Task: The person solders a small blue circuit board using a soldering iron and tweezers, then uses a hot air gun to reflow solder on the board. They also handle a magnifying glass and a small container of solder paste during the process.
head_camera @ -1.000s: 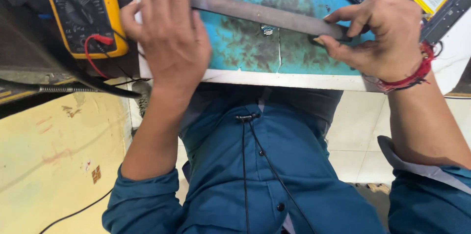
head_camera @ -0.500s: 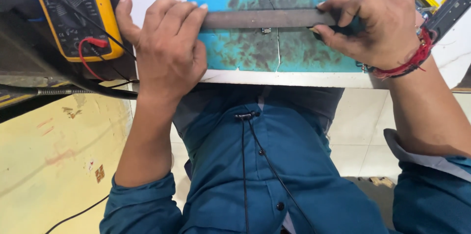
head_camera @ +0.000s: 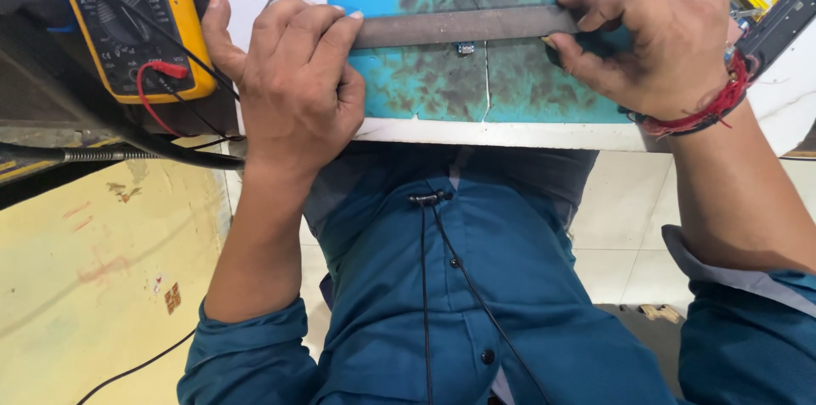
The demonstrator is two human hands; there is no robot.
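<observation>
With both hands, left hand (head_camera: 293, 82) and right hand (head_camera: 663, 35), pinching the ends of the flat metal file (head_camera: 459, 25) over the blue mat (head_camera: 442, 90), a slip could knock the tiny part (head_camera: 465, 48) underneath off the tabletop (head_camera: 510, 135).

Electronics repair bench: multimeter (head_camera: 127, 18), stained work mat (head_camera: 442, 73).

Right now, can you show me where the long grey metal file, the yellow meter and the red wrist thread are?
long grey metal file (head_camera: 463, 26): head view, bare middle stretch.
yellow meter (head_camera: 189, 22): head view, right yellow edge.
red wrist thread (head_camera: 729, 99): head view, strands on the wrist.
</observation>
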